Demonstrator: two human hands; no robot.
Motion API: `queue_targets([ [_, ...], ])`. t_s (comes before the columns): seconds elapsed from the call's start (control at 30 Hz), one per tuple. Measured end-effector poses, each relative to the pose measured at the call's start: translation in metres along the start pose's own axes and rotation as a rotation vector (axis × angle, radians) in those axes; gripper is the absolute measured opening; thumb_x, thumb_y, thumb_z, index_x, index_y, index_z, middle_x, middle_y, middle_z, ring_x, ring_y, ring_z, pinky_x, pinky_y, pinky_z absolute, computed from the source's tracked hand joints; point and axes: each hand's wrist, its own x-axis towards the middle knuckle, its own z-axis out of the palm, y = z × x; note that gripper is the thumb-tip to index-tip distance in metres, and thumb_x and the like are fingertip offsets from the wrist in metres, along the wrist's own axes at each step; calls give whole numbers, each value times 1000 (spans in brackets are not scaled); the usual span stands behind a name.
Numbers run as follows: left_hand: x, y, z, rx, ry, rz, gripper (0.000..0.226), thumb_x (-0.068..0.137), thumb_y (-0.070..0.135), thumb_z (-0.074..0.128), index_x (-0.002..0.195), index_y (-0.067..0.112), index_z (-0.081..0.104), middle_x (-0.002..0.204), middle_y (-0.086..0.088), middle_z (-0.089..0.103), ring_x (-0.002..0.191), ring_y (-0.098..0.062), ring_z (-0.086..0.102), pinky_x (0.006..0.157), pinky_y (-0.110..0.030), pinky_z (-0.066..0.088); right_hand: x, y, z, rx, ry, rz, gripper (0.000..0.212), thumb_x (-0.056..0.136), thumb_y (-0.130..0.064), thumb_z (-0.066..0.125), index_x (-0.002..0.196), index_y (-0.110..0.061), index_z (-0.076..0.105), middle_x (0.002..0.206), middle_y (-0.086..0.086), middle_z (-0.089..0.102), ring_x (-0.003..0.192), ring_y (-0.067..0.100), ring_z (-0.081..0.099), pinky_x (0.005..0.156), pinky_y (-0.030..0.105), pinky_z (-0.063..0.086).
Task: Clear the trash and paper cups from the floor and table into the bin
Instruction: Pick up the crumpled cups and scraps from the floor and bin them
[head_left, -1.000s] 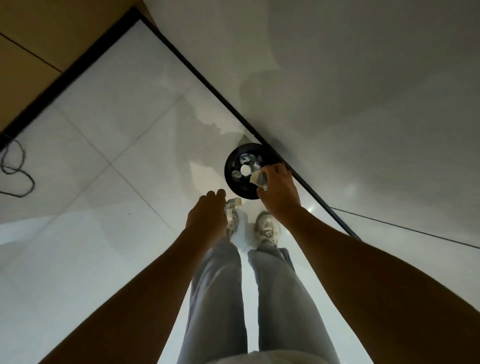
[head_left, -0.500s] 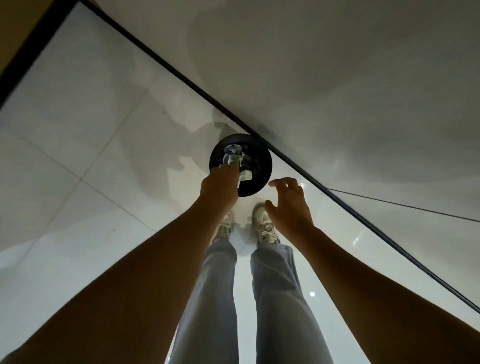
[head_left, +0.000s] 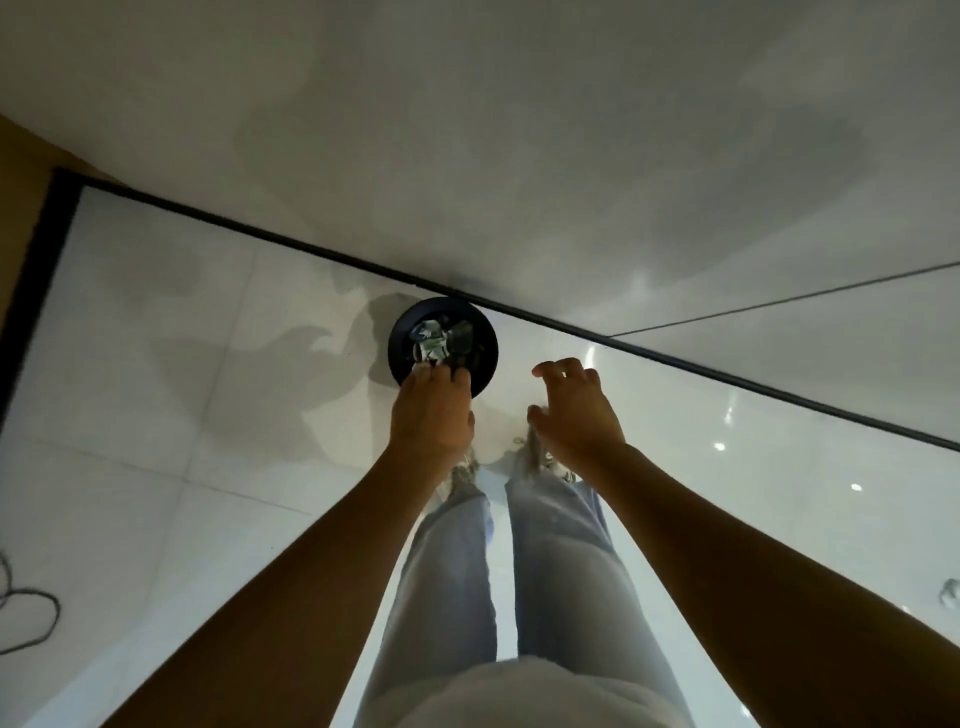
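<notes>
A round black bin (head_left: 485, 358) stands on the white tiled floor against the wall's black skirting line. Crumpled white and green paper trash (head_left: 428, 340) lies in its mouth beside a dark scrap. My left hand (head_left: 434, 408) hangs over the bin's near rim, its fingertips pointing down and just touching the paper's edge. My right hand (head_left: 574, 408) hovers to the right of the bin with its fingers spread and loosely bent, holding nothing. My legs and shoes show below the hands.
A small crumpled scrap (head_left: 950, 592) lies on the floor at the far right edge. A dark cable (head_left: 28, 623) loops on the floor at the lower left. The pale wall (head_left: 519, 130) rises just behind the bin.
My right hand dropped its piece and drew back to the right. My left hand carried its crumpled paper over the bin and lowered to the rim, where the paper now lies in the mouth.
</notes>
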Motion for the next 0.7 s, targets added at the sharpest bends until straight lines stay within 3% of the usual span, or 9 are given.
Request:
queue_targets([
  [0.33, -59, 128, -70, 316, -74, 275, 41, 97, 33, 40, 131, 11, 43, 131, -11, 50, 122, -27, 45, 107, -38, 34, -142, 75, -63, 195, 178, 254, 50, 93, -23, 54, 140, -16, 40, 141, 8, 40, 126, 26, 38, 96, 38, 46],
  [0.53, -91, 243, -64, 443, -109, 470, 37, 96, 29, 39, 128, 12, 45, 129, -10, 51, 120, -27, 46, 105, -37, 32, -235, 172, -71, 307, 310, 451, 49, 93, -24, 52, 140, -16, 39, 140, 7, 39, 122, 27, 39, 92, 39, 46],
  [0.7, -132, 377, -26, 532, -135, 667, 37, 97, 27, 37, 130, 10, 44, 128, -10, 50, 119, -26, 45, 108, -35, 29, -327, 280, -52, 455, 414, 647, 50, 93, -24, 52, 140, -16, 38, 140, 8, 39, 123, 28, 38, 93, 38, 45],
])
